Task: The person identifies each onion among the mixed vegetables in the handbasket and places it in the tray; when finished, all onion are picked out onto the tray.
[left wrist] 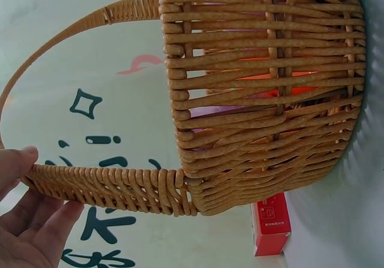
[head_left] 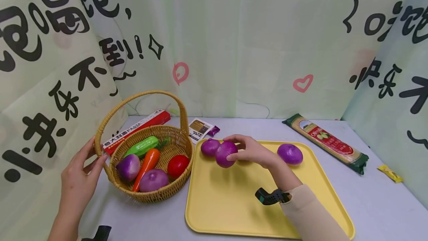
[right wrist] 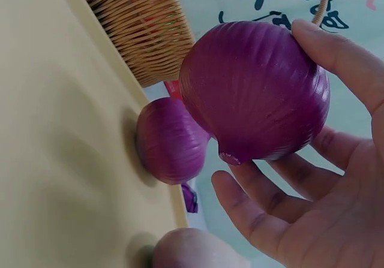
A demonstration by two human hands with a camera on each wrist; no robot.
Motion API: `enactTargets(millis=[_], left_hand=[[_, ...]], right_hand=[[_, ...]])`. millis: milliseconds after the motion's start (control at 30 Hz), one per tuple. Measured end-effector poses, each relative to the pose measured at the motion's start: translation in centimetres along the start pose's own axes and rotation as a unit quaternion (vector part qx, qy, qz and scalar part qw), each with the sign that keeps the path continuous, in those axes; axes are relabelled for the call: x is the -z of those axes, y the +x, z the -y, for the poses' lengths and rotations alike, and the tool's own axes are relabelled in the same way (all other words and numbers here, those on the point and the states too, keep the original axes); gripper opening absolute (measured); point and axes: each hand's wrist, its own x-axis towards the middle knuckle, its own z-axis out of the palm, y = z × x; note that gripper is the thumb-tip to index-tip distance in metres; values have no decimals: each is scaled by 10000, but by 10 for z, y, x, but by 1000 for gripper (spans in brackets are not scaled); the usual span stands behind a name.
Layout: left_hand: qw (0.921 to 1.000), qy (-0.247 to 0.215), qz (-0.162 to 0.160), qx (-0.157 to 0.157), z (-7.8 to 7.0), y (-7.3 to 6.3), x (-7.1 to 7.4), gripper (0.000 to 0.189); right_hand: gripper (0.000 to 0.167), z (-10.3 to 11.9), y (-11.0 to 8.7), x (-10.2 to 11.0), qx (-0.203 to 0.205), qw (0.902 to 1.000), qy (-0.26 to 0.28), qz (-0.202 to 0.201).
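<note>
Pinching an onion [head_left: 224, 155] mid-picture, that right hand [head_left: 250, 153] could drop it if its fingers [right wrist: 249, 213] slip; left hand [head_left: 79, 174] grips the basket handle [head_left: 183, 117], lower left.

"What's the onion [head_left: 226, 154] like?"
"Round, deep purple, finely ribbed, with a short nub at one end. The right hand [head_left: 249, 151] holds it up, clear of the yellow tray [head_left: 230, 207]."
"And the basket [head_left: 158, 196]?"
"Tan wicker, upright on the desk [head_left: 143, 222], just left of the tray, vegetables [head_left: 147, 166] inside. Its tall arched handle [head_left: 182, 112] is held low by the left hand [head_left: 79, 176]."
</note>
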Motion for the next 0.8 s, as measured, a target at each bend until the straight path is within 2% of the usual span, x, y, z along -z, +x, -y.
enactTargets(millis=[100, 200, 400, 600, 800], left_hand=[[10000, 30, 26, 29, -1, 0, 0, 63], [10000, 27, 11, 30, -2, 0, 0, 63], [9999, 43, 36, 97, -1, -1, 1, 62], [10000, -36, 11, 83, -1, -1, 1, 61], [10000, -3, 62, 68, -1, -1, 1, 61]], right_hand=[[60, -5, -1, -6, -8, 9999, -132, 92], [57, -9, -1, -13, 13, 9982, -592, 112], [56, -11, 1, -27, 428, 9854, -1632, 216], [52, -4, 3, -40, 778, 9737, -2111, 362], [65, 1, 6, -53, 728, 9723, -2184, 397]])
